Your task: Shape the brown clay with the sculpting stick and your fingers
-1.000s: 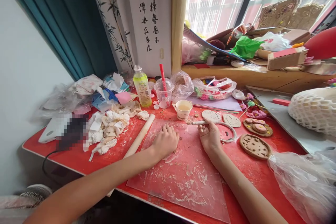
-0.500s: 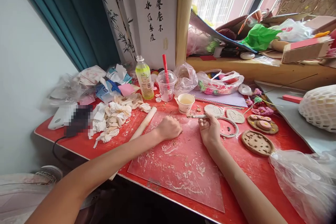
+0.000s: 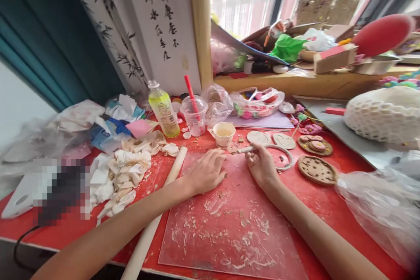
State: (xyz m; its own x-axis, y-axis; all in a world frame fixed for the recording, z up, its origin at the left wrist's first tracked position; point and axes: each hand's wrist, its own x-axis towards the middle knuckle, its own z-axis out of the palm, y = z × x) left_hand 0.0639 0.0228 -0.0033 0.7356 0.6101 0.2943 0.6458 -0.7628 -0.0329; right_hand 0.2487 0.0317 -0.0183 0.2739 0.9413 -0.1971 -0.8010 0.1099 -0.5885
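Note:
My right hand (image 3: 262,164) pinches a grey clay coil (image 3: 290,155) between thumb and fingers. One end of the coil pokes out straight to the left of the fingers, and the rest curves round on the table to the right. My left hand (image 3: 208,171) is over the far left part of a clear board (image 3: 236,245), its fingers stretched out and slightly apart, with nothing seen in it. Clay crumbs and scraps lie about the board. Just beyond the hands stands a paper cup (image 3: 224,141) of cloudy liquid.
A rolling pin (image 3: 154,223) lies left of the board, near crumpled tissues (image 3: 131,164). A bottle (image 3: 164,111) and a plastic cup (image 3: 194,116) stand behind. Right are flat clay pieces (image 3: 284,141), a spotted clay disc (image 3: 316,169) and a plastic bag (image 3: 374,201).
My left hand has gone from a fist to outstretched fingers. My right hand still holds the coil, now lifted a little with its curve showing. The view has turned to the right.

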